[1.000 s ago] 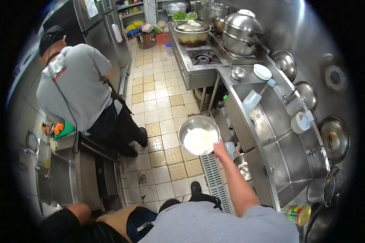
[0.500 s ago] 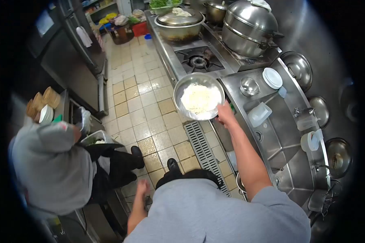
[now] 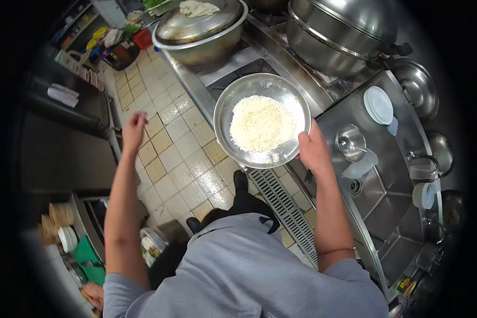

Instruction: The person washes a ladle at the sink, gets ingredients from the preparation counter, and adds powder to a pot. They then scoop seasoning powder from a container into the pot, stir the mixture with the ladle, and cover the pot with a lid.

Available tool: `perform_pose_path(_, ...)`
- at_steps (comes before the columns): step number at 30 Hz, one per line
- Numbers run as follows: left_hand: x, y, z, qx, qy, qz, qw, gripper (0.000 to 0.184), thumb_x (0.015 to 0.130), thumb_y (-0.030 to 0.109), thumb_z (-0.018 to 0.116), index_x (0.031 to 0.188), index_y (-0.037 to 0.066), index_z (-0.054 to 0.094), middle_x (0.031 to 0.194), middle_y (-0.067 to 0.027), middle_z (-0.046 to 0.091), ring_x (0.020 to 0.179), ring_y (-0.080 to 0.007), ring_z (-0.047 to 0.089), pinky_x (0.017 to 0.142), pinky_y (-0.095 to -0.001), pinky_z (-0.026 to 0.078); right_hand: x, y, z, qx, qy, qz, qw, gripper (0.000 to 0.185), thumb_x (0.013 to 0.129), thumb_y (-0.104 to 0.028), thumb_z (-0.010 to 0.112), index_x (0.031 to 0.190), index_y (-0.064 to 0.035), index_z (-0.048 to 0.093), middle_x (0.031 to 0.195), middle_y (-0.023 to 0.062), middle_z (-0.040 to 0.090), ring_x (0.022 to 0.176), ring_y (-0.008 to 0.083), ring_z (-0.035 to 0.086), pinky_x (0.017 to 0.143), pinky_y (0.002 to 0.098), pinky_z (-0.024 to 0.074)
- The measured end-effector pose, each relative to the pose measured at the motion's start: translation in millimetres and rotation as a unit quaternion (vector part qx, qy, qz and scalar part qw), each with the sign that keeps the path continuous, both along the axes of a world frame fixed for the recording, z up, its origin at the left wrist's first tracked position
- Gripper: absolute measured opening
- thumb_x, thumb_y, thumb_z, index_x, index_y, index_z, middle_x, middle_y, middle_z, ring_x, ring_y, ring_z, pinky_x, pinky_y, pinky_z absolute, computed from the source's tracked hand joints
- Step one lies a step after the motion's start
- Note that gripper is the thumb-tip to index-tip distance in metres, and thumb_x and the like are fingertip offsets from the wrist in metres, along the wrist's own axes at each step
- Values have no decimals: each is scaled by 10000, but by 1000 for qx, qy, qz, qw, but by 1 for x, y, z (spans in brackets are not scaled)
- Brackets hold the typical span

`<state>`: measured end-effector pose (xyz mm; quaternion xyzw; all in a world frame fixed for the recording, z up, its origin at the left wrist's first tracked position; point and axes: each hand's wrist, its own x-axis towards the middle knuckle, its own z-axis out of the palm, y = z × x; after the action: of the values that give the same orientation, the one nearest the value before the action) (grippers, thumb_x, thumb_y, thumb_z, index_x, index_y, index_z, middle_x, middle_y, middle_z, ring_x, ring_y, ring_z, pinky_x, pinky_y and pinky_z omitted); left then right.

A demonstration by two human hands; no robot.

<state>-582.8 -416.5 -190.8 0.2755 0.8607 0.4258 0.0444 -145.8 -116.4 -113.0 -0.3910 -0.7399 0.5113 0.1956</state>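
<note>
My right hand (image 3: 314,147) grips the rim of a shallow round steel bowl (image 3: 224,112), thumb on the inside. A mound of pale, loose grains that look like rice (image 3: 263,124) lies in the bowl. The bowl is held in the air, partly covering a gas burner (image 3: 238,74) behind it. My left hand (image 3: 134,129) hangs over the floor to the left, fingers loosely bent and nothing visible in it.
Ahead stand a large lidded pot (image 3: 196,50) and a big steel steamer (image 3: 334,40). A steel sink (image 3: 392,212) lies to the right, with a small metal bowl (image 3: 351,142) and white lids (image 3: 378,105). Another person's hand (image 3: 94,294) is near a green board (image 3: 89,259).
I have moved forward toward the stove, with the bowl now closer to the camera. My left arm has swung forward and up. The co-worker has mostly gone out of view at lower left.
</note>
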Motion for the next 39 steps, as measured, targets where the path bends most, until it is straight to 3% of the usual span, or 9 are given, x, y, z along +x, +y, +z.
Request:
perform_pose_path(6,-136,147,165,22,149,-116,982,345,914,265,641,1206,91,584,888,-83,655,753,-168,611,734,-305,488,-87,60,-27,98,49,-44,993,369,892,-108,400,1232,-2,496,1114,281,611,1108,414,579,931,443,441)
perform_pose_path(9,-183,222,205,-74,223,-217,947,395,865,233,679,1230,125,573,1110,-125,621,914,-275,639,822,-367,511,-122,63,0,-52,14,-120,991,386,882,-84,391,1245,-17,506,960,177,632,640,212,622,561,335,499)
perform_pose_path(15,-288,362,189,-193,502,-409,737,615,782,238,748,1345,208,503,1360,-106,503,1232,-323,511,991,-423,456,-169,66,16,-5,-6,-245,969,434,859,-61,384,1276,8,484,924,162,625,559,177,587,484,312,480)
perform_pose_path(21,-335,444,167,-246,449,-555,655,463,821,173,671,1263,167,535,1225,-121,600,1105,-327,585,918,-425,485,-232,64,44,84,-66,-362,926,406,880,-110,409,1260,-14,516,873,119,620,639,154,597,503,302,464)
perform_pose_path(24,-354,439,190,-253,425,-580,647,389,835,154,650,1207,113,544,1189,-152,610,1086,-349,587,893,-445,488,-295,58,85,39,-38,-417,907,371,903,-144,411,1233,-22,527,778,79,610,546,140,553,447,296,429)
perform_pose_path(27,-409,445,222,-27,447,-535,717,319,882,204,613,1175,84,577,1167,-170,628,1083,-384,580,895,-456,481,-332,82,102,55,-68,-425,901,339,889,-123,416,1174,20,533,685,90,596,448,159,524,404,322,402)
perform_pose_path(33,-530,397,312,-44,372,-497,783,338,914,212,582,1219,72,539,1055,-228,644,1017,-426,587,836,-459,472,-434,105,124,35,-68,-365,928,355,895,-122,417,1220,3,485,681,52,558,431,135,486,379,285,389)
perform_pose_path(36,-590,365,304,-46,362,-452,814,339,912,206,580,1215,59,541,1053,-239,640,1021,-422,591,852,-447,470,-475,113,120,64,-86,-369,923,350,906,-129,431,1218,22,479,715,88,590,456,168,545,394,308,426)
perform_pose_path(39,-625,321,284,-34,348,-432,831,332,901,181,594,1197,37,550,1056,-244,639,1020,-416,600,860,-424,469,-505,117,119,148,-192,-313,918,306,871,-135,455,1064,84,546,784,281,653,583,314,676,636,416,532)
